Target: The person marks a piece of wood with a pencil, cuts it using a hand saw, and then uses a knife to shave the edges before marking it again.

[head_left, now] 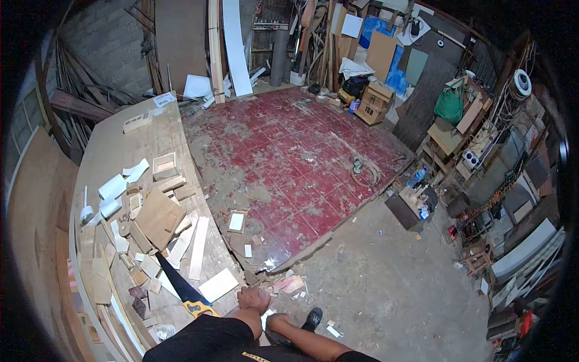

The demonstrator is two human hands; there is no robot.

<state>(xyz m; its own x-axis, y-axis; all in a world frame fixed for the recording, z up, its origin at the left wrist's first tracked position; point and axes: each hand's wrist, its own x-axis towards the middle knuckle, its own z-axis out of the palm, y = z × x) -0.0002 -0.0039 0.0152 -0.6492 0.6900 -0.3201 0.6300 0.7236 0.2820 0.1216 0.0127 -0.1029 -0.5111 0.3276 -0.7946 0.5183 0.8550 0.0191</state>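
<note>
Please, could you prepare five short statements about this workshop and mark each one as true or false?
1. The saw lies on the wooden table. True.
2. The saw's handle is red. False: it is yellow.
3. The left hand grips the saw. False: the hand is apart from it.
4. In the picture, a white rectangular piece lies between the saw blade and the left hand. True.
5. The tiled floor is blue and clean. False: it is red, with dust and debris on it.
</note>
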